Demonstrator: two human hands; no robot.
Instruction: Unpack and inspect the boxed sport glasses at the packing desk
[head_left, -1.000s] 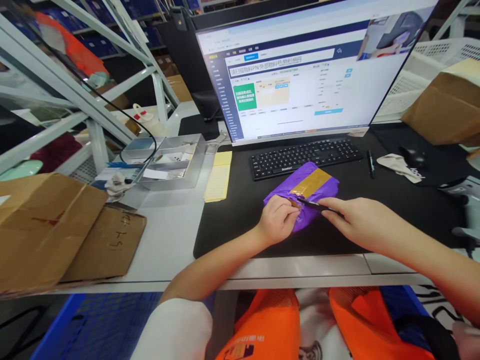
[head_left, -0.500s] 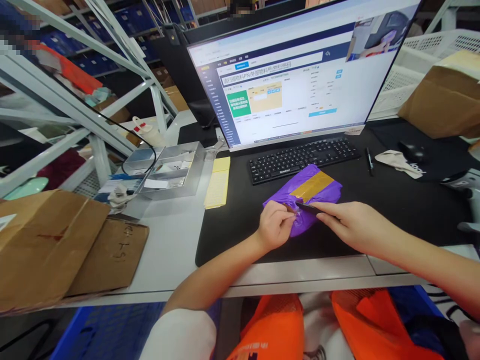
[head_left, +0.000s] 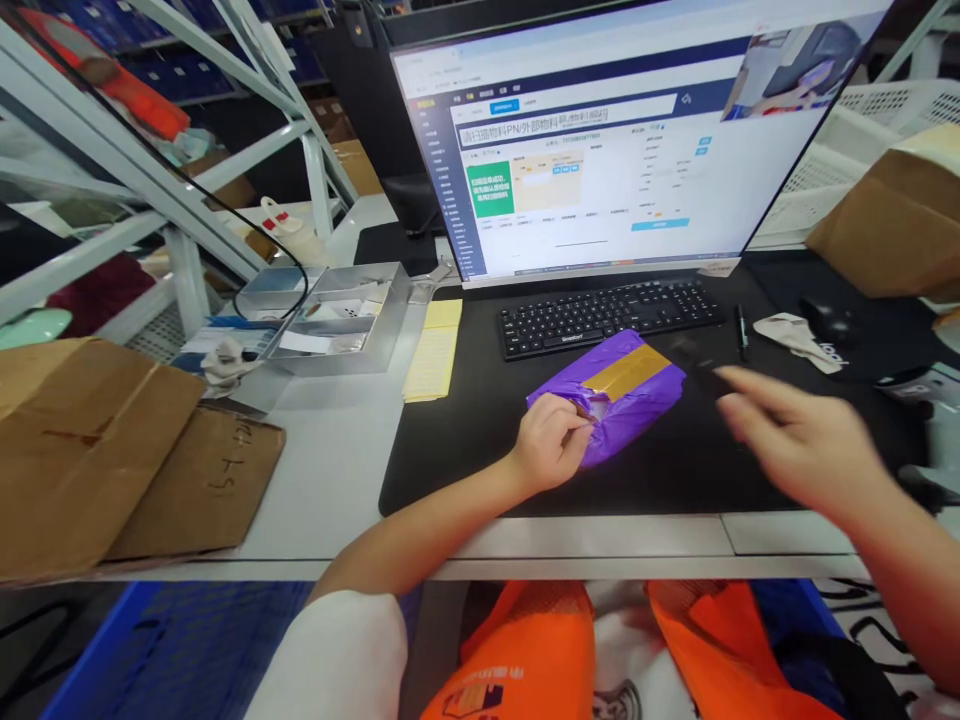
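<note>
Package (head_left: 646, 403) in purple plastic, banded with brown tape (head_left: 628, 372), lies on the black mat (head_left: 442, 450) near the worktop's (head_left: 570, 545) front edge. Its far corner reaches the keyboard's (head_left: 615, 316) near edge; I cannot tell whether they touch. The left hand (head_left: 551, 442) has its grip pinched on the torn opening at the package's left end. To the right, apart from the package, the right hand's (head_left: 802, 430) grip is closed round a blurred dark tool (head_left: 701, 365). Mat surface shows between package and right hand, and towards the front edge. Yellow papers (head_left: 433, 350) line the mat's left edge; a pen (head_left: 741, 333) lies right of the keyboard.
</note>
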